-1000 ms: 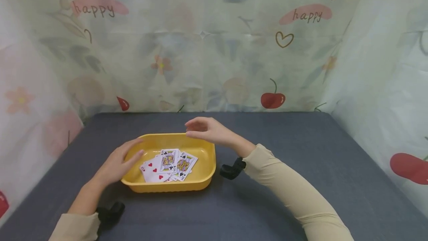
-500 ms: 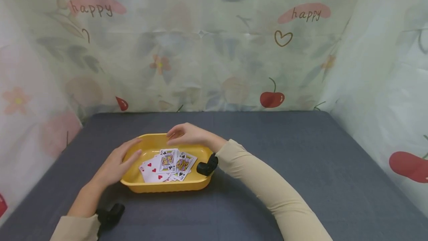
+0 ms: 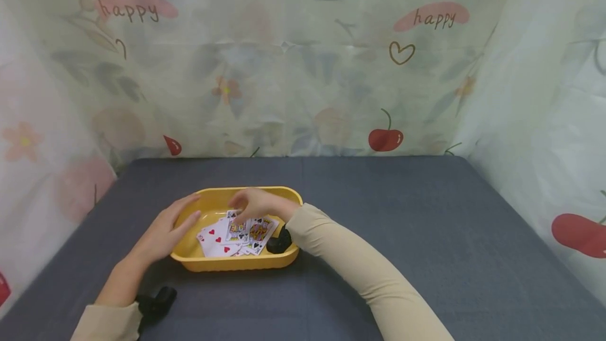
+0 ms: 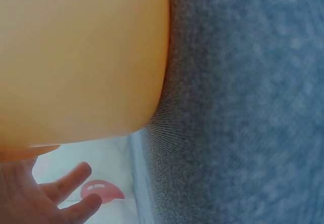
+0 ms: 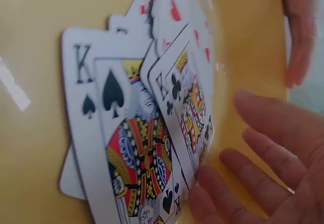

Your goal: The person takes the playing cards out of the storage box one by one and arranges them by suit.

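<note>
Flowery cloth [image 3: 331, 78] with cherries and the word "happy" hangs behind a dark table [image 3: 402, 225]. Over the cards is the right hand [image 3: 258, 202], coming in from the right side. Its fingers are spread and softly bent, and they hold nothing. Just below them is the king of clubs [image 5: 190, 105], on top of the pile. It points its long way away from the person, and the hand hides some of its far part. I can't tell if a fingertip touches it. The king of spades [image 5: 134, 138] peeks out to its right, and heart cards [image 3: 211, 237] lie to its left. All sit in a yellow tray [image 3: 236, 264], which is longest from side to side. At its left end is the left hand [image 3: 165, 230], fingers apart and gripping no card. The right hand is nearer to the top king. Compared with half a second ago, the right hand is closer to the person and over that king, not up by the far rim. The cards and the left hand look the same.
</note>
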`<action>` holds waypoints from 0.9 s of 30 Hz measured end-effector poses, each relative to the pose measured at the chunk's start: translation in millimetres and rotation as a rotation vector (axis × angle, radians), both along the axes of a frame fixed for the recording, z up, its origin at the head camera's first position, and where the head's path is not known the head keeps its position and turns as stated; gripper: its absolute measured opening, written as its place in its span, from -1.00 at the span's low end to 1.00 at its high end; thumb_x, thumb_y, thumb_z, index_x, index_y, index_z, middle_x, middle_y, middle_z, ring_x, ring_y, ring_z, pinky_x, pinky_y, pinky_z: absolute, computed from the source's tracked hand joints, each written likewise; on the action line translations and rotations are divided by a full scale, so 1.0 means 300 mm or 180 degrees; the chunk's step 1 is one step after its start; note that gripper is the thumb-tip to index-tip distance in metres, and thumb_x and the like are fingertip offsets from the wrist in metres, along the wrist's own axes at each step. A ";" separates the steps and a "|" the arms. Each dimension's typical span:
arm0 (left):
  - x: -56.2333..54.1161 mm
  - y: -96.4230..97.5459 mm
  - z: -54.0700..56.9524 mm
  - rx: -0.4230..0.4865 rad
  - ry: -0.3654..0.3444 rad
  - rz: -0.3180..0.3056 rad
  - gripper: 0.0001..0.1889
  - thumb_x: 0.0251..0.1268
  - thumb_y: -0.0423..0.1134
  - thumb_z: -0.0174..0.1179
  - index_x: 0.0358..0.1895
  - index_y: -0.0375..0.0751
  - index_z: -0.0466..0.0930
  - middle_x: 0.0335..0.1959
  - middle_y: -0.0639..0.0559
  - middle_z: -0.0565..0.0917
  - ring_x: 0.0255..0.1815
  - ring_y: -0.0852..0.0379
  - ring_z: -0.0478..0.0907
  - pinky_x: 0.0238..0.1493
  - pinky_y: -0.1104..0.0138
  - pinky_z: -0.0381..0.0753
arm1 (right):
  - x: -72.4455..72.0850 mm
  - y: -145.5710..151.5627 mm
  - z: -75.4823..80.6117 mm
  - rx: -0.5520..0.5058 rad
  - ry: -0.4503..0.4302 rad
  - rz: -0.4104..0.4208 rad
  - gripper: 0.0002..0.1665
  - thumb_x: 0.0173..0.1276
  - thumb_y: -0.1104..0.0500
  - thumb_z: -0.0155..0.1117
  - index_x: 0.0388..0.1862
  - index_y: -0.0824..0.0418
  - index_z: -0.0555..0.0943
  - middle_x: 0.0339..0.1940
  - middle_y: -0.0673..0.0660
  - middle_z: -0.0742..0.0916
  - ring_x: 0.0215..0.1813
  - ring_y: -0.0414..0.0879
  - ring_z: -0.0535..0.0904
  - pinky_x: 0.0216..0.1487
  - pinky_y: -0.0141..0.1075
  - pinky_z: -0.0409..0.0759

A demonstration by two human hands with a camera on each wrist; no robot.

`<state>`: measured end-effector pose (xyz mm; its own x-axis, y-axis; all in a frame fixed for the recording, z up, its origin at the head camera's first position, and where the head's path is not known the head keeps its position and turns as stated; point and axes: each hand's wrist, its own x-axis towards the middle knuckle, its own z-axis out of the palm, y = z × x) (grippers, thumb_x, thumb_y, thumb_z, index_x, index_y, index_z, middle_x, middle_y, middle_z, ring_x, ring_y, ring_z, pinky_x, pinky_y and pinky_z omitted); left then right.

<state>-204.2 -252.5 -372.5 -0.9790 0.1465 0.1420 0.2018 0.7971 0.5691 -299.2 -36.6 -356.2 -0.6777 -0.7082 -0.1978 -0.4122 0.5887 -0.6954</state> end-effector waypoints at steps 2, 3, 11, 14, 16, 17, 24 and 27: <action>-0.001 0.000 -0.001 -0.0002 0.0015 -0.0007 -0.39 0.41 0.06 -0.09 0.39 -0.21 0.17 0.39 -0.34 0.21 0.37 -0.36 0.14 0.27 -0.31 0.11 | 0.002 -0.006 -0.006 0.0108 0.0054 0.0025 -0.39 0.10 0.22 0.42 0.17 0.21 0.49 0.18 0.10 0.61 0.19 -0.09 0.54 0.17 -0.44 0.48; -0.001 0.001 0.000 -0.0004 0.0004 -0.0002 -0.39 0.41 0.06 -0.10 0.39 -0.21 0.16 0.40 -0.34 0.21 0.38 -0.36 0.13 0.27 -0.31 0.11 | 0.004 -0.008 -0.007 0.0164 0.0062 0.0031 -0.37 0.08 0.23 0.43 0.17 0.21 0.49 0.19 0.10 0.61 0.21 -0.10 0.53 0.19 -0.44 0.46; -0.003 0.001 0.000 -0.0019 -0.0040 0.0017 -0.39 0.41 0.07 -0.10 0.39 -0.21 0.16 0.41 -0.34 0.18 0.38 -0.37 0.11 0.26 -0.32 0.10 | 0.035 -0.017 -0.007 0.0670 0.0361 0.0155 -0.27 -0.03 0.20 0.51 0.17 0.11 0.46 0.16 0.10 0.59 0.20 -0.12 0.48 0.14 -0.41 0.48; -0.002 0.001 0.001 -0.0015 -0.0047 0.0013 -0.38 0.41 0.08 -0.11 0.39 -0.21 0.15 0.41 -0.34 0.17 0.39 -0.37 0.11 0.27 -0.32 0.10 | 0.042 -0.017 -0.007 0.0739 0.0404 0.0198 -0.26 -0.06 0.18 0.54 0.14 0.10 0.45 0.14 0.09 0.58 0.16 -0.13 0.48 0.11 -0.42 0.48; -0.004 0.000 0.000 -0.0010 -0.0038 0.0005 -0.38 0.42 0.08 -0.11 0.39 -0.22 0.15 0.41 -0.34 0.17 0.39 -0.37 0.11 0.28 -0.31 0.09 | 0.043 -0.017 -0.009 0.0771 0.0393 0.0231 -0.27 -0.08 0.17 0.55 0.11 0.10 0.45 0.11 0.09 0.57 0.13 -0.13 0.48 0.09 -0.41 0.49; -0.005 -0.001 -0.002 -0.0003 -0.0032 -0.0001 -0.38 0.42 0.08 -0.11 0.39 -0.23 0.15 0.41 -0.34 0.18 0.39 -0.37 0.11 0.28 -0.31 0.09 | 0.044 -0.018 -0.009 0.0779 0.0374 0.0242 -0.28 -0.09 0.17 0.56 0.09 0.11 0.45 0.09 0.09 0.57 0.10 -0.13 0.48 0.07 -0.40 0.49; -0.008 -0.008 -0.013 0.0013 -0.0023 -0.0009 -0.39 0.42 0.06 -0.11 0.39 -0.24 0.16 0.41 -0.34 0.18 0.39 -0.36 0.11 0.29 -0.31 0.08 | 0.035 -0.016 -0.009 0.0634 0.0262 0.0185 -0.39 -0.06 0.19 0.54 -0.05 0.12 0.42 -0.15 0.07 0.57 -0.15 -0.17 0.46 -0.20 -0.44 0.47; -0.006 -0.008 -0.013 0.0016 -0.0040 0.0001 -0.38 0.41 0.07 -0.11 0.40 -0.23 0.15 0.41 -0.34 0.17 0.39 -0.37 0.10 0.28 -0.31 0.08 | 0.025 -0.005 -0.001 0.0397 0.0113 0.0156 -0.45 -0.02 0.23 0.51 -0.07 0.15 0.43 -0.21 0.06 0.55 -0.20 -0.20 0.45 -0.27 -0.47 0.49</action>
<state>-206.1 -254.9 -376.5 -0.9807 0.1455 0.1303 0.1943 0.7943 0.5756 -291.7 -38.0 -356.6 -0.6511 -0.7120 -0.2630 -0.4655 0.6482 -0.6026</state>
